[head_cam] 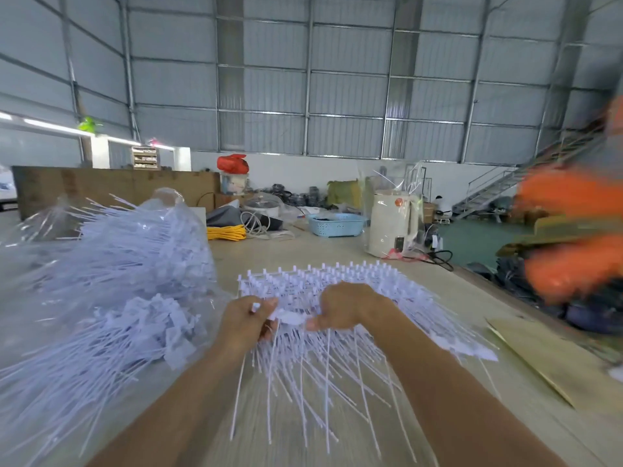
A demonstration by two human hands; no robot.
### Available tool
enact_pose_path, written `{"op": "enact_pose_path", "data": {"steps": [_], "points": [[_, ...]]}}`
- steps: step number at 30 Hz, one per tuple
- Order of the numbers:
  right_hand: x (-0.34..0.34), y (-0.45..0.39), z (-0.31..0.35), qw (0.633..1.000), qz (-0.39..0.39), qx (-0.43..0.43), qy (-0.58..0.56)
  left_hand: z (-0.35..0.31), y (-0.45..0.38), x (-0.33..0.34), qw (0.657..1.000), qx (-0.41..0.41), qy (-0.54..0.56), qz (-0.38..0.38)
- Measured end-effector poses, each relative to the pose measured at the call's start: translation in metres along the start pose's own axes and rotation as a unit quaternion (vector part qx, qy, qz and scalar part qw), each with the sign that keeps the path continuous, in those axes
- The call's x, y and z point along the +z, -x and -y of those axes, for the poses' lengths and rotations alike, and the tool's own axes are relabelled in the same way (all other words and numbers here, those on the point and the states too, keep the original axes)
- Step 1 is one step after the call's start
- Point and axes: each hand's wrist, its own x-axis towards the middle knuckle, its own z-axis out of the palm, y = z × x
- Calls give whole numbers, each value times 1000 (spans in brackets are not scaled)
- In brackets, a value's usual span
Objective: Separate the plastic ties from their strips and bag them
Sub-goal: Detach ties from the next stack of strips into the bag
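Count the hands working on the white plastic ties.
2: left hand and right hand, side by side, both gripping the stack of tie strips on the table; none hidden.

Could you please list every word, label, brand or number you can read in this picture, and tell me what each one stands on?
None can be read.
White appliance: small red mark near its top, too blurred to read.
Far shelf unit: contents too small to read.
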Motion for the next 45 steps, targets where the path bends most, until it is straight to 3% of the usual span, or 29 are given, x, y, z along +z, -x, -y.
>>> {"op": "enact_pose_path", "data": {"steps": [3,9,12,15,22,29,33,40,45], "points": [[27,-12,3,998,10,-24,-61,4,1,6,995,47,-90,24],[27,-22,12,989,-137,31,38,5,-1,10,993,50,-109,10],[30,-17,16,976,-180,-43,-114,2,-2,13,989,93,-114,-17],[40,-12,17,928,-195,-130,-290,1,-3,16,989,117,-89,-21],[54,-6,13,910,-185,-106,-356,-6,2,23,987,105,-122,20],[56,-7,10,916,-199,-78,-339,-15,-3,23,975,74,-200,57],[59,-8,11,935,-201,-56,-286,-7,0,31,983,67,-172,15],[61,-6,17,953,-226,-36,-201,-5,0,32,967,78,-240,-28],[55,-3,29,956,-279,-24,-84,-13,-4,27,976,9,-214,-39]]}}
